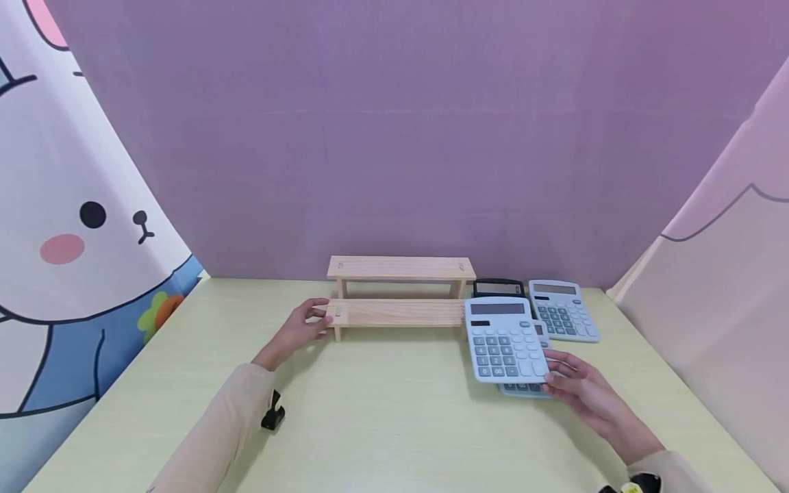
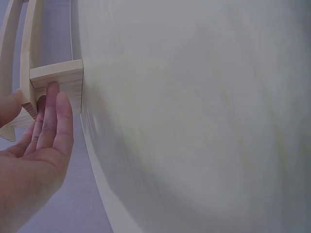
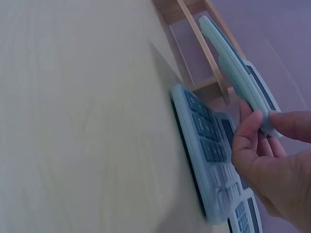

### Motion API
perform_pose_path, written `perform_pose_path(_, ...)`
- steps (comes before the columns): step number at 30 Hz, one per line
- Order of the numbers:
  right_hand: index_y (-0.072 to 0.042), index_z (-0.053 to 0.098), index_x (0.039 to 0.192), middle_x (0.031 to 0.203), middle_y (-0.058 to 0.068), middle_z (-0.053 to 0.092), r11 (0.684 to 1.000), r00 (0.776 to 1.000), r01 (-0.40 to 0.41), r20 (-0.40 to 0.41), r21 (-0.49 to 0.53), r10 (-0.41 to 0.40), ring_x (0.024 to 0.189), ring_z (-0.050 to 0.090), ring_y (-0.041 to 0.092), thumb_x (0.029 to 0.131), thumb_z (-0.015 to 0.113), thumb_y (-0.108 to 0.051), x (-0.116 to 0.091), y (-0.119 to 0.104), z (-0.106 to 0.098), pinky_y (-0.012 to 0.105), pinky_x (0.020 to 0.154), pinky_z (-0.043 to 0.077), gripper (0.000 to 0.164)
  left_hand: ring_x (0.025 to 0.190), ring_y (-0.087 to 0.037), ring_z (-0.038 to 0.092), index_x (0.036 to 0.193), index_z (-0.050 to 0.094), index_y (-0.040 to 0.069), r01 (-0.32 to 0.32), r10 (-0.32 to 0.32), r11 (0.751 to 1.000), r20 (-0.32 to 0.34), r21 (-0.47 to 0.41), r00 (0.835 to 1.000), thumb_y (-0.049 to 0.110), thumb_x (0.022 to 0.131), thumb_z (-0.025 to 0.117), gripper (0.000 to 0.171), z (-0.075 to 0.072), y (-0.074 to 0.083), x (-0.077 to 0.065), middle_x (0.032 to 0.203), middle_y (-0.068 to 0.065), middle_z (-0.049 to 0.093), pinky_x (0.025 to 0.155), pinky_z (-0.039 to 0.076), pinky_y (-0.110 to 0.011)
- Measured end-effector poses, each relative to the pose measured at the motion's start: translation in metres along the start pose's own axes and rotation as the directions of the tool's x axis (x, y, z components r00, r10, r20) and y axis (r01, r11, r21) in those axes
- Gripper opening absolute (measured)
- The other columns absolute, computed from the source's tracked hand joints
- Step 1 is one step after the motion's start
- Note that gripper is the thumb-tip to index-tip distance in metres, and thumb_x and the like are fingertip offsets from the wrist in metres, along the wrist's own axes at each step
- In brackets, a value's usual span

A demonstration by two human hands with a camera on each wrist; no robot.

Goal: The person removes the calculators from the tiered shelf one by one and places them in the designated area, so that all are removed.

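A two-tier wooden stand [image 1: 394, 313] stands at the table's back middle. My left hand [image 1: 302, 327] grips the left end of its lower board; in the left wrist view the thumb [image 2: 9, 108] lies at one face and the fingers [image 2: 51, 119] at the other. My right hand [image 1: 582, 390] pinches a light blue calculator [image 1: 501, 342] by its lower right edge. It is held raised by the stand's right end, keys toward the head camera. Another light blue calculator [image 3: 204, 145] lies below it on the table, mostly hidden in the head view.
Right of the stand, a black calculator [image 1: 501, 287] sits partly hidden behind the held one. A further light blue calculator [image 1: 564, 311] lies at the back right. A purple cloth [image 1: 394, 137] hangs behind the pale table [image 1: 394, 424].
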State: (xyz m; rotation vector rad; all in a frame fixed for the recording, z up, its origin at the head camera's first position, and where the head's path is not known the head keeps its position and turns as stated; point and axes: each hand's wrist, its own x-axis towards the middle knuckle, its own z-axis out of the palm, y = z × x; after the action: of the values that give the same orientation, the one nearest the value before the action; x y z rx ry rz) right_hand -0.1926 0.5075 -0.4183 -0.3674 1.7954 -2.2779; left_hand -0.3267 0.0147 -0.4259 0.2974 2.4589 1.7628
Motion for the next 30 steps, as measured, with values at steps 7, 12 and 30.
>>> perform_pose_path(7, -0.015, 0.05, 0.119, 0.106, 0.0, 0.061, 0.999, 0.998, 0.03, 0.055, 0.025, -0.031, 0.092, 0.061, 0.011, 0.09, 0.04, 0.011, -0.007, -0.003, -0.02, 0.022, 0.083, 0.054, 0.04, 0.099, -0.037, 0.06, 0.135, 0.033, -0.001, -0.009, 0.009, 1.0, 0.005, -0.006, 1.0, 0.007, 0.092, 0.051, 0.046, 0.0, -0.002, 0.001, 0.119, -0.029, 0.047, 0.081, 0.057, -0.037)
perform_pose_path(12, -0.015, 0.051, 0.12, 0.107, -0.001, 0.061, 0.999, 0.997, 0.033, 0.072, 0.024, -0.035, 0.093, 0.061, 0.011, 0.09, 0.039, 0.011, -0.01, -0.004, -0.036, 0.023, 0.084, 0.054, 0.041, 0.099, -0.037, 0.06, 0.134, 0.034, -0.001, -0.016, 0.016, 1.0, 0.003, -0.004, 1.0, 0.006, 0.092, 0.051, 0.046, 0.0, -0.003, 0.002, 0.119, -0.029, 0.047, 0.08, 0.057, -0.038)
perform_pose_path(30, -0.01, 0.052, 0.123, 0.114, 0.007, 0.061, 0.982, 0.974, 0.017, 0.217, 0.191, -0.059, 0.1, 0.061, 0.019, 0.091, 0.024, 0.016, -0.026, -0.014, -0.07, 0.026, 0.087, 0.054, 0.05, 0.097, -0.033, 0.06, 0.134, 0.033, -0.002, -0.021, 0.021, 1.0, 0.001, 0.002, 1.0, 0.006, 0.092, 0.051, 0.046, 0.0, 0.0, -0.001, 0.119, -0.03, 0.047, 0.082, 0.056, -0.041)
